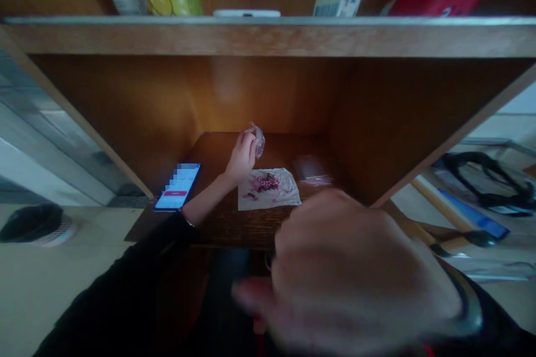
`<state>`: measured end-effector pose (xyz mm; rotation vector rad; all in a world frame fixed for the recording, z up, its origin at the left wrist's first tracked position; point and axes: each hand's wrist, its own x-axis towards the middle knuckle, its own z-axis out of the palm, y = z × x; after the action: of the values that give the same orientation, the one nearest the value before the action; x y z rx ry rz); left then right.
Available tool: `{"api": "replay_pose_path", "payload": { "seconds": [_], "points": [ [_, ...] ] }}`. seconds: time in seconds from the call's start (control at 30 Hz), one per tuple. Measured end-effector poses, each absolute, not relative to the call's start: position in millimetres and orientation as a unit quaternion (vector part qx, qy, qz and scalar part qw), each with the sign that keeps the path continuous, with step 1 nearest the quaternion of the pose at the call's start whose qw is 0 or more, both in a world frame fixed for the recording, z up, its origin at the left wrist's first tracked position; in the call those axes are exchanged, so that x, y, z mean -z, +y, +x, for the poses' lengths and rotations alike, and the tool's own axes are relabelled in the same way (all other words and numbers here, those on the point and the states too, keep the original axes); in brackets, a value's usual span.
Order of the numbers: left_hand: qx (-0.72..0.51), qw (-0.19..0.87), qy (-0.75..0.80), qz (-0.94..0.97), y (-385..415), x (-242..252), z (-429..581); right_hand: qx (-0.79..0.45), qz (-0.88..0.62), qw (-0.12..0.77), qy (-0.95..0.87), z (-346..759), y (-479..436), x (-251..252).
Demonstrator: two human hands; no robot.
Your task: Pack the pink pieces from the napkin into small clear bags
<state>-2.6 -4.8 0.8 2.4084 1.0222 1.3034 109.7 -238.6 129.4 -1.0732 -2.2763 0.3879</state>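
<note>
My left hand [243, 155] is raised over the wooden desk [218, 222], its fingers pinched on a small clear plastic bag [259, 139]. Just right of it lies a white sheet [288, 196] with a heap of small pink and dark beads [265, 183] on it. My right hand [355, 279] is very close to the camera, large and smeared by motion, back of the hand toward me; its fingers point left and I cannot see whether they hold anything. A dark band sits on that wrist.
A lit phone [178, 186] lies at the desk's left. Another clear bag [312, 170] lies right of the sheet. The desk sits in a wooden alcove under a shelf [268, 36] with books and boxes. Black cables and a blue strip lie right.
</note>
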Motion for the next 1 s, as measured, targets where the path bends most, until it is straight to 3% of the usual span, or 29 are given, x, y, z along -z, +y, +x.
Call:
{"api": "replay_pose_path", "payload": {
  "seconds": [0.17,0.37,0.6,0.83,1.0],
  "points": [
    [-0.389,0.095,0.291,0.869,-19,-3,-9,-0.070,-0.554,0.406,-0.723,161,-126,-91],
    [-0.322,0.183,0.313,0.874,-18,8,-9,-0.386,-0.539,0.386,-0.642,198,-74,-36],
    [-0.304,0.148,0.338,0.878,-7,19,-4,-0.369,-0.539,0.420,-0.630,183,-66,-22],
    [-0.194,-0.030,0.269,0.943,-7,25,-11,-0.458,-0.538,0.429,-0.562,182,-59,-8],
    [-0.179,-0.095,0.241,0.949,-13,22,-11,-0.408,-0.582,0.432,-0.556,189,-56,-5]
  ]
}}
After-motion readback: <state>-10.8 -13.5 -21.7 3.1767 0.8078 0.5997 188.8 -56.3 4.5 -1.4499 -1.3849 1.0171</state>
